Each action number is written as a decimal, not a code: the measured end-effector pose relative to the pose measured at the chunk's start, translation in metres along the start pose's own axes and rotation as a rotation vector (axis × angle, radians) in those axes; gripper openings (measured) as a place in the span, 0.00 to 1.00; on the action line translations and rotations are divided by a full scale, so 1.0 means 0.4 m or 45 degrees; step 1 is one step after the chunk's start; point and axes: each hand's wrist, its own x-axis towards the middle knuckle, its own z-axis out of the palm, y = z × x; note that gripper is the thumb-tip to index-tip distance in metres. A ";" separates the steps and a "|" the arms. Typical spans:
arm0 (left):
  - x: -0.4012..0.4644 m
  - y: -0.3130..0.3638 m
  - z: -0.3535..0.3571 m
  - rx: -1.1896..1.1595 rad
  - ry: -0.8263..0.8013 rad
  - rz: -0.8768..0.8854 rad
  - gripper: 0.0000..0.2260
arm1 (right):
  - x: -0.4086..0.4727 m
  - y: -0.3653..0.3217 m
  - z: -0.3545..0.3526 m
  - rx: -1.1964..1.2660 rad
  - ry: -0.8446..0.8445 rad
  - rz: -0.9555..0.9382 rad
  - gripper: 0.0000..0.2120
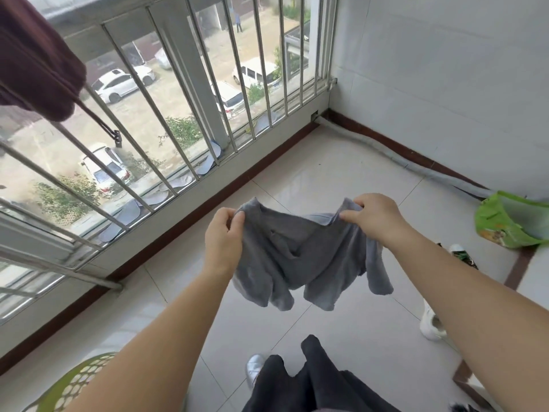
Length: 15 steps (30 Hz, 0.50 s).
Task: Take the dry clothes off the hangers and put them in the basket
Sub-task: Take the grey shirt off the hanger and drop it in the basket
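1. Head view: a soft grey fleece cloth garment [300, 257] hangs in the air between both hands, above the pale tiled floor [341, 179].
2. The left hand [222, 236] pinches its left top edge between thumb and fingers; the right hand [375, 215] pinches the right top corner the same way.
3. It sags in loose folds, so I judge it light, limp and not fragile; the top edge is a sound place to hold it, and it should drop easily.
4. The green perforated plastic basket [74, 385] shows only at the lower left, partly behind the left forearm, well apart from the garment.
5. A dark maroon cloth [35, 60] hangs at the upper left.
6. No writing can be read; print on the green bag [505, 221] is too blurred.
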 end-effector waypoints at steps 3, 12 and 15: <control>-0.006 -0.030 -0.005 -0.149 0.051 -0.229 0.10 | -0.016 -0.005 0.039 0.435 0.148 0.117 0.18; -0.056 -0.033 -0.065 -0.346 -0.081 -0.328 0.08 | -0.092 -0.178 0.188 1.257 0.067 0.285 0.03; -0.076 -0.037 -0.102 -0.413 -0.130 -0.319 0.07 | -0.140 -0.254 0.237 1.181 -0.008 0.111 0.08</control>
